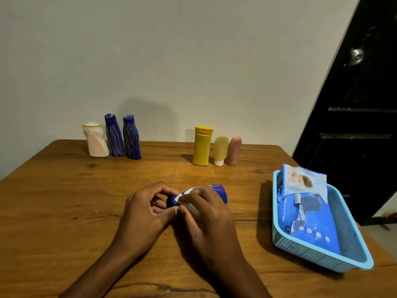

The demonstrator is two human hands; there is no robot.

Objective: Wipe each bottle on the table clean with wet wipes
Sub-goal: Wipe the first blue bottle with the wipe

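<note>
A dark blue bottle (219, 192) lies on its side over the wooden table (64, 201), cap end to the left. My left hand (146, 211) pinches the cap end with thumb and fingers. My right hand (206, 214) holds a white wet wipe (191, 206) wrapped against the bottle's body and covers most of it. At the back left stand a white bottle (96, 140) and two blue bottles (114, 136) (131, 137). At the back middle stand a yellow bottle (202, 146), a small pale yellow tube (220, 150) and a pink tube (234, 150).
A light blue plastic basket (348, 239) sits on the table's right side, holding a blue wet wipe pack (305, 220) and a paler pack (305, 179). A wall rises behind the table. A dark door (354, 125) stands at the right.
</note>
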